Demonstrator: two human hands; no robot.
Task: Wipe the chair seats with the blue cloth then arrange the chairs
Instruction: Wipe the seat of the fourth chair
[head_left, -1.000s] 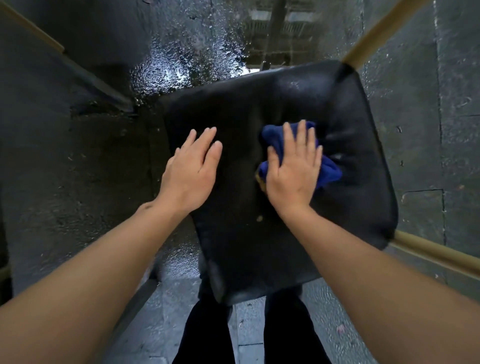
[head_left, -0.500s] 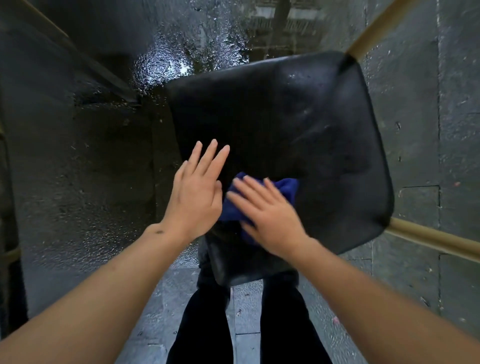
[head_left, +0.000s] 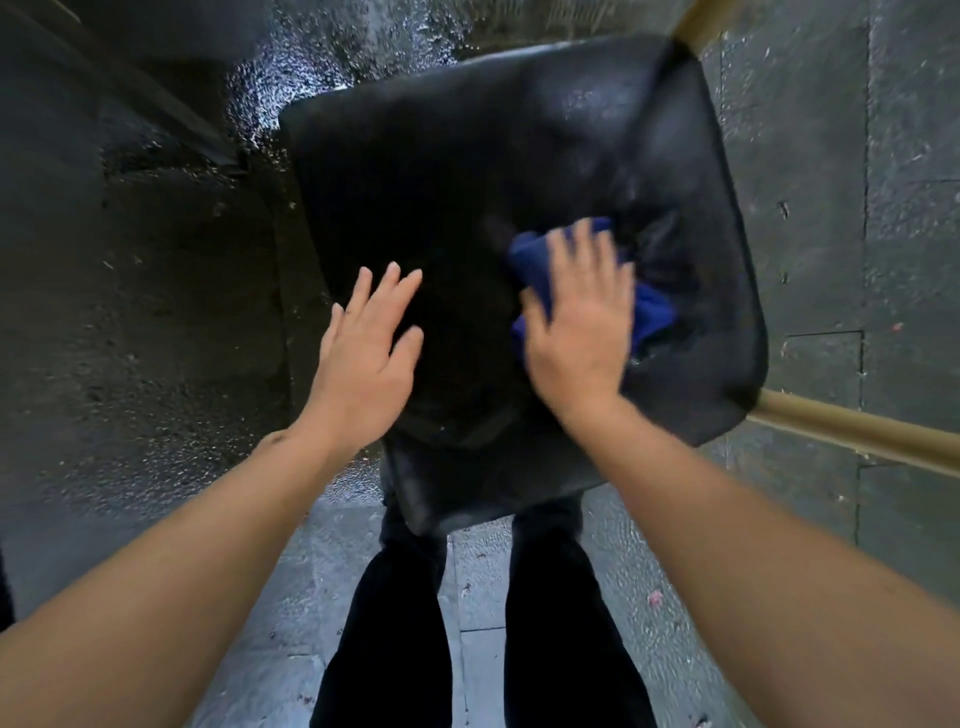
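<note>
Wet grey paving (head_left: 156, 312) surrounds a black chair seat (head_left: 467, 171). On its near left part the left hand (head_left: 363, 364) lies flat, fingers straight and spread, holding nothing. Further right, the right hand (head_left: 582, 332), fingers extended and motion-blurred, presses the bunched blue cloth (head_left: 649, 306) against the seat. Tan wooden chair legs (head_left: 857, 434) stick out at the right.

I see a glossy black chair seat (head_left: 493, 171) with pale sheen near its far edge, and a deep blue cloth (head_left: 652, 312) bunched on it. The chair's wooden rail (head_left: 852, 434) is tan. The floor (head_left: 810, 156) is dark grey stone slabs, speckled and wet-shining. The trousers (head_left: 395, 639) are black.
</note>
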